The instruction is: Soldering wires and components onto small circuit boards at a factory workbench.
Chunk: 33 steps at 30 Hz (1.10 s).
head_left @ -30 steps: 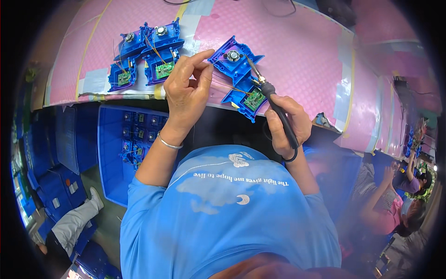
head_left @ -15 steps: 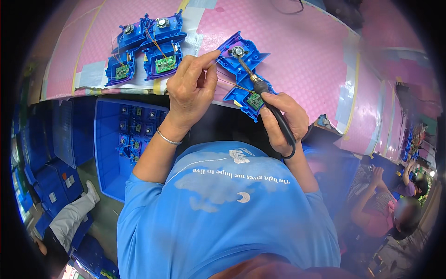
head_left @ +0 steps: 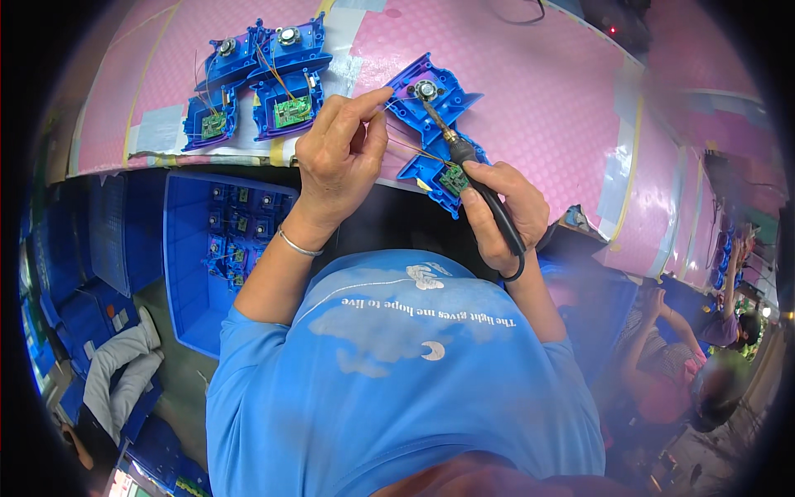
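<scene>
My right hand (head_left: pixel 515 207) is wrapped round the black handle of a soldering iron (head_left: pixel 465 151). Its tip meets the edge of a round speaker (head_left: pixel 425 89) set in a blue plastic housing half (head_left: pixel 454 106). Left of it, my left hand (head_left: pixel 338 161) has its fingers drawn together at a thin wire beside the speaker; the exact grip is partly hidden. Thin leads run from near this hand to a green circuit board (head_left: pixel 452 177), which lies in a second blue housing piece (head_left: pixel 424 170) at the table's near edge, partly behind the iron.
Other blue housings with speakers (head_left: pixel 289 36) and wired circuit boards (head_left: pixel 292 110) lie on the pink-covered table (head_left: pixel 530 91) at the left. Below the table edge, a blue crate (head_left: pixel 186 277) holds several similar parts. People sit at the far right; a person's light-trousered legs (head_left: pixel 124 364) show at left.
Both hands, the iron and the housing hold nearly the same positions. The view has shifted slightly, and the legs at the left have moved a little.
</scene>
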Each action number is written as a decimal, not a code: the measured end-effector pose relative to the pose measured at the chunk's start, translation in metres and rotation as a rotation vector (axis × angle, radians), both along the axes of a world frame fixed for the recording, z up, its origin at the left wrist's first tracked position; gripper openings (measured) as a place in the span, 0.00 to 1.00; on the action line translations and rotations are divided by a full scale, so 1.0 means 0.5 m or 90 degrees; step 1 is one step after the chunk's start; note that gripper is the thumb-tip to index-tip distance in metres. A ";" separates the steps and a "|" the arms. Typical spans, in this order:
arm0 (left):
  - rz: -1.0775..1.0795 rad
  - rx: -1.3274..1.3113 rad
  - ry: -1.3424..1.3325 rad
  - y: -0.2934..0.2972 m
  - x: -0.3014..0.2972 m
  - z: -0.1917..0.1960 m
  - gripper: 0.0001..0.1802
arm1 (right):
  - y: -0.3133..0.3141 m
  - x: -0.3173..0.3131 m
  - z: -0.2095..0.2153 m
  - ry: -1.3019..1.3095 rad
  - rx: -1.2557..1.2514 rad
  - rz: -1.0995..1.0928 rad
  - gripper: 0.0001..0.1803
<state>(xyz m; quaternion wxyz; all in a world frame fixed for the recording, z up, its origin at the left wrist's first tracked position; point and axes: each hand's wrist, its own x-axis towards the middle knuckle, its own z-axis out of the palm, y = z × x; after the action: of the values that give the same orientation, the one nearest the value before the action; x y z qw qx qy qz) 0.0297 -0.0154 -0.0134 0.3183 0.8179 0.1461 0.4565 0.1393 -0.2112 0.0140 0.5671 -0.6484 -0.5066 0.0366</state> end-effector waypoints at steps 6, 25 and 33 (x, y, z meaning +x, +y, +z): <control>-0.009 -0.011 0.001 -0.001 0.001 -0.001 0.21 | 0.002 -0.001 0.012 -0.022 -0.021 -0.007 0.16; 0.006 0.001 -0.004 0.005 -0.011 0.001 0.19 | -0.002 -0.001 0.009 0.010 0.044 -0.017 0.16; 0.021 0.003 0.002 0.005 -0.020 -0.004 0.20 | 0.016 0.001 -0.002 0.029 -0.021 0.014 0.15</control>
<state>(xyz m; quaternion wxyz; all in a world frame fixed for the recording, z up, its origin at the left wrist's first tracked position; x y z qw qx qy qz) 0.0195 -0.0128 -0.0151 0.3089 0.8168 0.1591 0.4606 0.1398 -0.2034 0.0130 0.5673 -0.6511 -0.5000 0.0655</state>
